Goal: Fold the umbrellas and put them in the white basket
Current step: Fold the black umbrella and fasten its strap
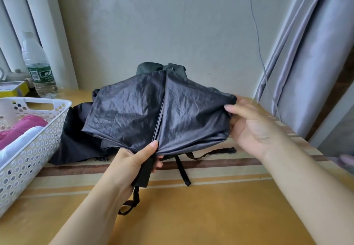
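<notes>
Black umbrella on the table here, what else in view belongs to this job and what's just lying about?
Belongs:
black umbrella, held by left hand and right hand
white basket
pink umbrella in the basket

Lying about:
water bottle
yellow box
grey curtain
hanging cable

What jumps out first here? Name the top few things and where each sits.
The black umbrella fills the centre, its crumpled canopy half gathered above the yellow table. The left hand grips its handle at the lower middle, while the right hand pinches the canopy's right edge. At the left edge sits the white basket, already holding a pink umbrella.
</notes>
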Action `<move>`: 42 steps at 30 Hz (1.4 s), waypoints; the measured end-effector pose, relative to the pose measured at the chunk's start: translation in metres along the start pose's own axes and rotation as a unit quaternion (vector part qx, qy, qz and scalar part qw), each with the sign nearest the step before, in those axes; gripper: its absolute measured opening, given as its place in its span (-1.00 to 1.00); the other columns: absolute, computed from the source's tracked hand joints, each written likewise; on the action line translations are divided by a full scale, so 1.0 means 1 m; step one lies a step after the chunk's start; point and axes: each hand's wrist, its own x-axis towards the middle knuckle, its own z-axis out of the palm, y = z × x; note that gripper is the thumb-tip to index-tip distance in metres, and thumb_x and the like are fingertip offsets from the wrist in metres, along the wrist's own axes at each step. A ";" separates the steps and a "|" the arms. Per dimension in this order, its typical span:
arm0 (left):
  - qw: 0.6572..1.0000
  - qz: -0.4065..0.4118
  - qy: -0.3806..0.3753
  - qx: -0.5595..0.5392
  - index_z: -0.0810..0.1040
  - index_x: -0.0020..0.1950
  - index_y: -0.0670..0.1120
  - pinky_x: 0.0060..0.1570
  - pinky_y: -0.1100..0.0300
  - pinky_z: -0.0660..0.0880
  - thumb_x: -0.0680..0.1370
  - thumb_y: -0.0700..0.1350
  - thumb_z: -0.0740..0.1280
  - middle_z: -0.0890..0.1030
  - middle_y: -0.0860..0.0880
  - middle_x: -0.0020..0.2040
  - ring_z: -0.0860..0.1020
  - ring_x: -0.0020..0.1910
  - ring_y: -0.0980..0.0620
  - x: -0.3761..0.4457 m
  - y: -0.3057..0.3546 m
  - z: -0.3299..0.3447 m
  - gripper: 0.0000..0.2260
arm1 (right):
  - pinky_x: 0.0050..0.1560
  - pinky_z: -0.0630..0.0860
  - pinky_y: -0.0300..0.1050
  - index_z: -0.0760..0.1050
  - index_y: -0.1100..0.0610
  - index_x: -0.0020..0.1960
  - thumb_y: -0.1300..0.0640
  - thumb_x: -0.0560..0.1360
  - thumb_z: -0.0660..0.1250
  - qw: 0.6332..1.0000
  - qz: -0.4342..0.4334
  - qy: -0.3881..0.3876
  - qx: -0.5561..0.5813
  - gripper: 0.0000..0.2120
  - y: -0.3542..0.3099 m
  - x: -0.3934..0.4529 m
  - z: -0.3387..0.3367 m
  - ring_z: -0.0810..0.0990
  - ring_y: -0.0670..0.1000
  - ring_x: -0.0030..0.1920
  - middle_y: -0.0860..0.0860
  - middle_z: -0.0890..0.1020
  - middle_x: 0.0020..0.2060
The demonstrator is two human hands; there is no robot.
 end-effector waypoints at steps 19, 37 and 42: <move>0.996 0.024 0.028 -0.082 0.56 -0.16 -0.20 -0.51 0.28 0.41 0.42 -0.06 0.38 0.50 -0.06 -0.37 0.44 -0.47 0.04 -0.005 0.007 0.003 -0.80 | 0.11 0.60 0.00 0.44 0.08 0.28 0.38 0.45 0.41 0.978 0.018 -0.030 -0.204 -0.53 0.035 -0.017 0.008 0.67 0.10 0.07 0.16 0.66 0.08; 0.995 0.021 0.059 -0.077 0.56 -0.14 -0.24 -0.42 0.21 0.40 0.46 -0.06 0.38 0.53 -0.07 -0.38 0.47 -0.45 0.03 -0.005 0.005 0.006 -0.77 | -0.11 0.64 -0.17 0.14 -0.09 0.54 0.57 0.53 0.05 0.991 -0.046 0.013 0.125 -0.24 0.062 -0.013 0.030 0.67 -0.01 0.06 0.11 0.57 0.23; 0.995 0.018 0.081 -0.055 0.56 -0.15 -0.24 -0.50 0.27 0.42 0.51 -0.07 0.38 0.54 -0.09 -0.36 0.49 -0.46 0.04 -0.002 0.005 0.003 -0.79 | 0.19 0.55 0.09 0.38 0.23 0.34 0.31 0.53 0.29 0.995 0.066 -0.022 0.078 -0.62 0.049 -0.012 0.025 0.65 0.16 0.12 0.18 0.64 0.12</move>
